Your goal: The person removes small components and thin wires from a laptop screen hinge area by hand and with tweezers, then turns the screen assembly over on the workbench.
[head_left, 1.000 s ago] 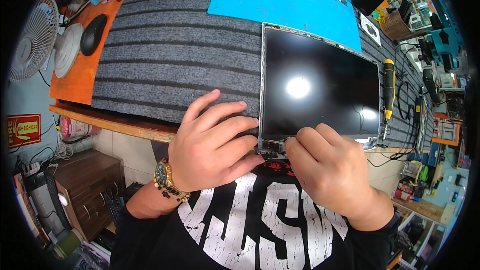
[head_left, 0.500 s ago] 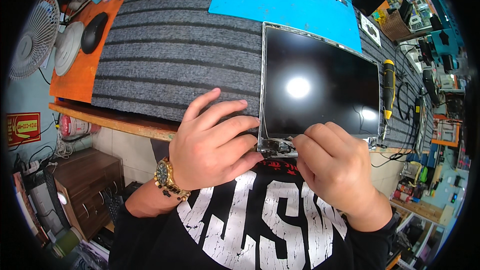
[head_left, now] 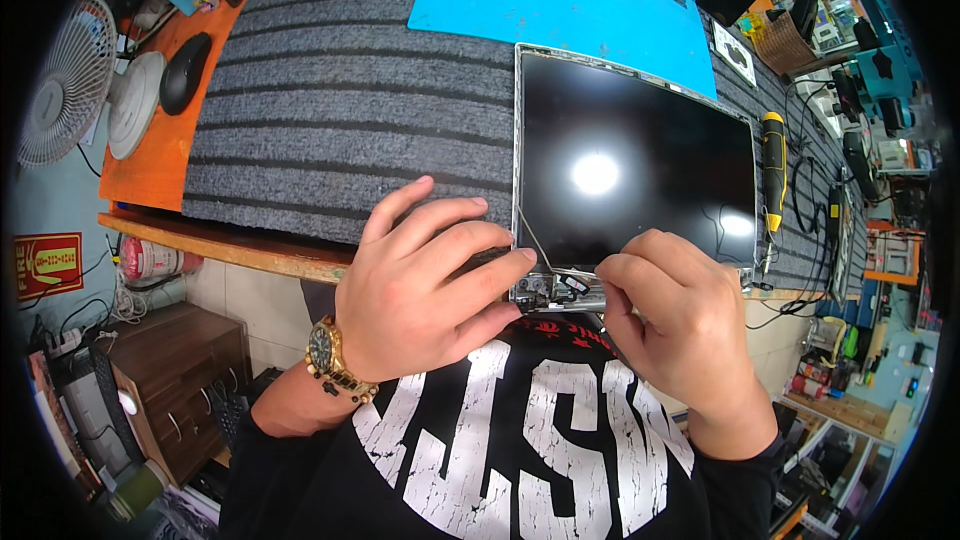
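A laptop screen panel (head_left: 640, 155) lies face up in its bare silver lid frame, its black surface reflecting a bright light. At its lower left corner, hinge parts and a small connector with a white label (head_left: 573, 285) are exposed. A thin dark cable (head_left: 533, 237) slants over that corner. My left hand (head_left: 430, 275) has its fingers spread, with the fingertips against the lid's left edge and corner. Over the bottom edge, my right hand (head_left: 675, 315) is closed in a pinch beside the connector. Whatever sits between those fingertips is hidden.
The bench has a striped grey mat (head_left: 350, 90) and a blue work mat (head_left: 560, 0). A yellow-black screwdriver (head_left: 773, 170) lies right of the panel, near loose cables. A black mouse (head_left: 186, 73) and a white fan (head_left: 70, 80) stand left.
The thin cable now slants up across the panel's corner, and the labelled connector has come into sight. My right hand has risen slightly. My left index fingertip reaches farther over the corner.
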`<action>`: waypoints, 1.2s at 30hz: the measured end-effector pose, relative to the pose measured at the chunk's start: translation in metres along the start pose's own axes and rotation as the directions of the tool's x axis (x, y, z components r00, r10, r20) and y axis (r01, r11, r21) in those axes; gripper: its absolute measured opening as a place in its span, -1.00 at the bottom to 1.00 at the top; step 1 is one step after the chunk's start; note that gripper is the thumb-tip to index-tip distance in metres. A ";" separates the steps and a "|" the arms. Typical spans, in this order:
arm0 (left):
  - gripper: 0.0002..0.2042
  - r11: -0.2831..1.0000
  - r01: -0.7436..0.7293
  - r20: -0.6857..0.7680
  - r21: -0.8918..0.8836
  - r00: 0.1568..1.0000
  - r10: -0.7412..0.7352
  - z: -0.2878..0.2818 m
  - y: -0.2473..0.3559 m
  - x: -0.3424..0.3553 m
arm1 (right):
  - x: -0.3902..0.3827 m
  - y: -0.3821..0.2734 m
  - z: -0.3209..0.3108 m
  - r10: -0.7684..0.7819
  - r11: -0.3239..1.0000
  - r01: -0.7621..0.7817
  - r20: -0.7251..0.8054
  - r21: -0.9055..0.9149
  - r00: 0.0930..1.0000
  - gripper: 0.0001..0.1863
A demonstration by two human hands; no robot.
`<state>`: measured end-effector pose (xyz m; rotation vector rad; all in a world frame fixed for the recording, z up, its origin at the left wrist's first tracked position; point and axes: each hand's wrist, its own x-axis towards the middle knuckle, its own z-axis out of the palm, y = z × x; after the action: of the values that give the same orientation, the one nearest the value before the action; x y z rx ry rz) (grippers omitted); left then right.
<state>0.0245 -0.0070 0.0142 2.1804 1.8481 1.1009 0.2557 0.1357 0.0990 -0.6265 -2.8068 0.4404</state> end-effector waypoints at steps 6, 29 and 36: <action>-0.44 0.999 0.043 0.054 0.003 0.998 -0.043 -0.003 0.004 0.004 | -0.006 -0.001 -0.003 -0.069 0.997 0.068 -0.025 -0.032 0.997 -0.69; -0.46 0.997 0.076 0.061 -0.015 0.995 -0.075 -0.003 0.006 0.010 | 0.006 0.009 0.004 -0.378 0.908 0.371 0.004 -0.194 0.926 -0.68; -0.47 0.997 0.072 0.057 -0.013 0.996 -0.071 -0.003 0.006 0.010 | 0.007 0.007 -0.001 -0.376 0.904 0.382 0.068 -0.195 0.924 -0.69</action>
<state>0.0279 -0.0010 0.0239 2.0967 1.8720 1.0256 0.2528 0.1448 0.0986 -0.0953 -2.9253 0.0853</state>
